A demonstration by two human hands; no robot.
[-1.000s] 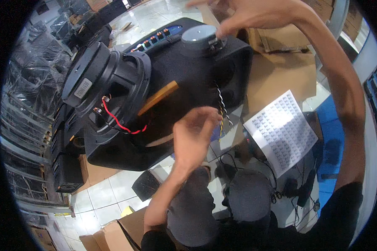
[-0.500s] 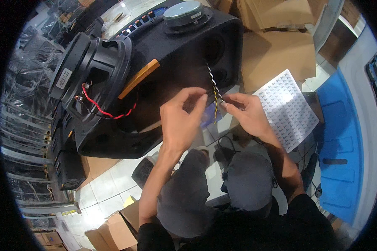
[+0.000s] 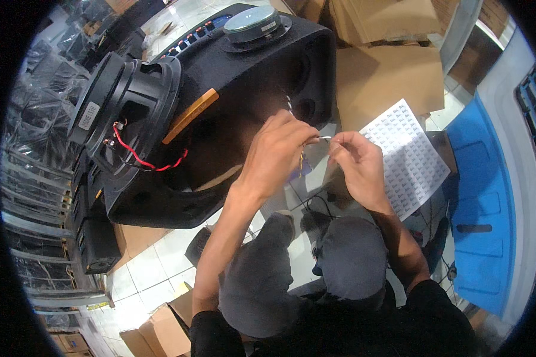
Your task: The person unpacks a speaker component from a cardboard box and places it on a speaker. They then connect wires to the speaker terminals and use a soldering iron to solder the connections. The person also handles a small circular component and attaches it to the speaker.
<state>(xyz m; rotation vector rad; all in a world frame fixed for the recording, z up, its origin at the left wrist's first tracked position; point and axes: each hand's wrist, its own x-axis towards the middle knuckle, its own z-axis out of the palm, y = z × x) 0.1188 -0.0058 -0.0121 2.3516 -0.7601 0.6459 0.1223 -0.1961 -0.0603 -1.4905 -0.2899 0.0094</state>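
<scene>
Between my two hands a short length of white wire [image 3: 324, 138] is stretched, coming from a twisted black-and-white pair [image 3: 289, 103] that runs out of the black speaker cabinet [image 3: 232, 62]. My left hand [image 3: 274, 149] pinches the wire near the cabinet's opening, its back toward me. Thumb and forefinger of my right hand [image 3: 363, 166] grip the wire's other end. A yellow-and-black twisted wire [image 3: 301, 165] dangles below my left fingers. Leaning on the cabinet's left side is a large speaker driver [image 3: 122, 101] with red and black leads [image 3: 152, 165] attached.
A wooden stick [image 3: 190, 116] lies across the cabinet's edge. On top rests a smaller round driver [image 3: 251, 27]. To the right are a printed white sheet [image 3: 405, 157], cardboard [image 3: 393, 80] and a blue panel [image 3: 482, 208]. An open carton [image 3: 161, 333] stands at lower left.
My left hand has moved right and closed on the black-and-white wire. The wire's end now lies sideways between both hands, and my right hand has shifted slightly.
</scene>
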